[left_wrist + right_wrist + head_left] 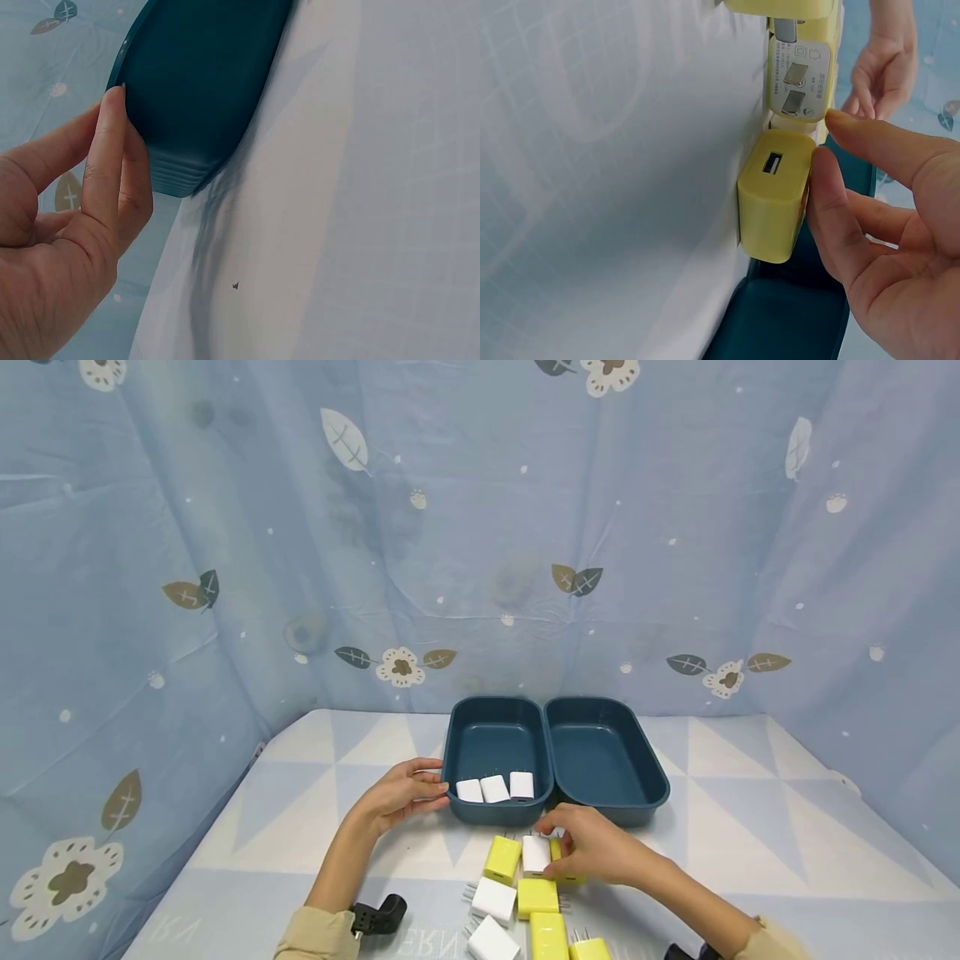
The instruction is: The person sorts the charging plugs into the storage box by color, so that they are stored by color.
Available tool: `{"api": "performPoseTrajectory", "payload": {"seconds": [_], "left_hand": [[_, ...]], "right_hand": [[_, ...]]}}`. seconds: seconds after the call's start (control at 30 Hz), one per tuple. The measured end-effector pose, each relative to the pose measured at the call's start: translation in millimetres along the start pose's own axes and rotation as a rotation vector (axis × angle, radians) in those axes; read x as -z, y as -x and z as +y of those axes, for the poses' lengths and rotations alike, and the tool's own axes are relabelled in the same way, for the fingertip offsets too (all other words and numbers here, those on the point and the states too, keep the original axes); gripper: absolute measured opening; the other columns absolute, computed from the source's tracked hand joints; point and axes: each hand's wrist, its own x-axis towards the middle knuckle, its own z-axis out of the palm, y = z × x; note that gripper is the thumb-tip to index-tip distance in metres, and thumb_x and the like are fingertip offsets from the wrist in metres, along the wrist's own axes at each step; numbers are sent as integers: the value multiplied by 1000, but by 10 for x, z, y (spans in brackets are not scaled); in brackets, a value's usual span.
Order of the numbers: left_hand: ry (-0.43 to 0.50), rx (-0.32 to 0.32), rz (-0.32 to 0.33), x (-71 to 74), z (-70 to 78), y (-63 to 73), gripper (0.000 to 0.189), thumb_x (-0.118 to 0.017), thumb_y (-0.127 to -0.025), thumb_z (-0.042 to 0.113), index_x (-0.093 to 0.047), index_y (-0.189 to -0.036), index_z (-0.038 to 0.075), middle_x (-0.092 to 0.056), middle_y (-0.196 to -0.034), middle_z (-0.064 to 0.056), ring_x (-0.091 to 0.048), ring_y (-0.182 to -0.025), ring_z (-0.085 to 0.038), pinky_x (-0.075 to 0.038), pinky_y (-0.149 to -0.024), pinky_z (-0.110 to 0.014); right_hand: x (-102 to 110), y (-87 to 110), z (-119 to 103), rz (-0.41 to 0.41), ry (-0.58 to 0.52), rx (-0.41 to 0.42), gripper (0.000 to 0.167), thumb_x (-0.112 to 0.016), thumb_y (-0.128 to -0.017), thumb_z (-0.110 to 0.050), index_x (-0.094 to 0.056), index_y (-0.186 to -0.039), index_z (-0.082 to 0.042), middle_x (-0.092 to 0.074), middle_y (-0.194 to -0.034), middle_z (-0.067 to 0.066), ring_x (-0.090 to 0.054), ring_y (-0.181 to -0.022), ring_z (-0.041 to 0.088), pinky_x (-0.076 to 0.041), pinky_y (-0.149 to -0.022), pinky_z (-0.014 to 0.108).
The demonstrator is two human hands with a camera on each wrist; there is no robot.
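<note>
Blue printed cloth (480,527) behind, with a triangle-patterned surface (262,877) below. Near the middle of the surface's far edge, side by side, a left tray (498,745), with three white chargers (495,789) lined up along its near wall, and a right tray (592,756), inner floor in view. Perhaps set back there to leave working space in front. Between trays and the surface's near edge, a loose cluster of yellow chargers (537,897) and more white ones, prongs pointing various ways. Left hand (405,793) at the left tray's outer left side, fingers fairly straight, tips against the rim, probably to steady it. Right hand (592,847) at the cluster's far end, thumb and forefinger bent close about a white charger (536,856) flanked by yellow ones; apparently posed to pinch across its body, but cannot tell whether already gripping it.
</note>
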Motion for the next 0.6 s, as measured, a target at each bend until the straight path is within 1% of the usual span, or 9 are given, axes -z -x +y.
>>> {"api": "performPoseTrajectory", "payload": {"seconds": [0.23, 0.37, 0.6], "left_hand": [[12, 2, 1, 2, -6, -4, 57, -56, -94, -10, -29, -143, -12, -53, -101, -13, -65, -88, -19, -58, -89, -35], [8, 6, 5, 2, -8, -9, 56, -56, -94, -10, -29, -143, -12, -53, -100, -13, -65, -88, -19, -57, -90, -36], [4, 10, -5, -6, 0, -4, 56, -55, -95, -10, -28, -144, -12, -53, -100, -12, -64, -87, -18, -59, -87, -33]], "right_hand": [[-1, 1, -4, -7, 43, 12, 44, -86, -78, -20, -69, -116, -8, -60, -101, -3, -50, -68, 6, -47, -57, 23], [-3, -4, -14, 2, 67, 20, 43, -86, -77, -18, -69, -115, -7, -61, -100, -3, -50, -67, 5, -47, -57, 22], [-12, -11, -23, -5, 82, -12, 42, -86, -77, -17, -70, -115, -7, -60, -100, -3, -50, -68, 6, -48, -57, 22]]}}
